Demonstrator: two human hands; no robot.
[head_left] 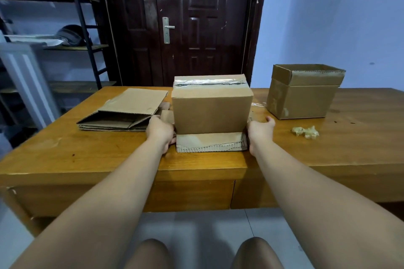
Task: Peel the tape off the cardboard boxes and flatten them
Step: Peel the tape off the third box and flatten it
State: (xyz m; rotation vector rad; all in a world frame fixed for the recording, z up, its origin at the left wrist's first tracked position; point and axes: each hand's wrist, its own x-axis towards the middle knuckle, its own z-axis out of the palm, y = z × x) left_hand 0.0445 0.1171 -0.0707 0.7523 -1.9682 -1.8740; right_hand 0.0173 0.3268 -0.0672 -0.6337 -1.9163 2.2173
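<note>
My left hand (160, 130) gripping the left side of the taped box (212, 111), fingers curled, right hand (260, 130) against its right side, fingers hidden, can't tell, flattened cardboard (131, 102) left of it

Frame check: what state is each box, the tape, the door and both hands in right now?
Centre box: upright, top seam taped, near bottom flap splayed on the table.
Right box: open on top, flaps folded outward.
Cardboard stack: flattened.
Tape wad: crumpled, loose on table.
Door: closed.
Left hand: against centre box's left side; grip unclear.
Right hand: against its right side; grip unclear.
</note>
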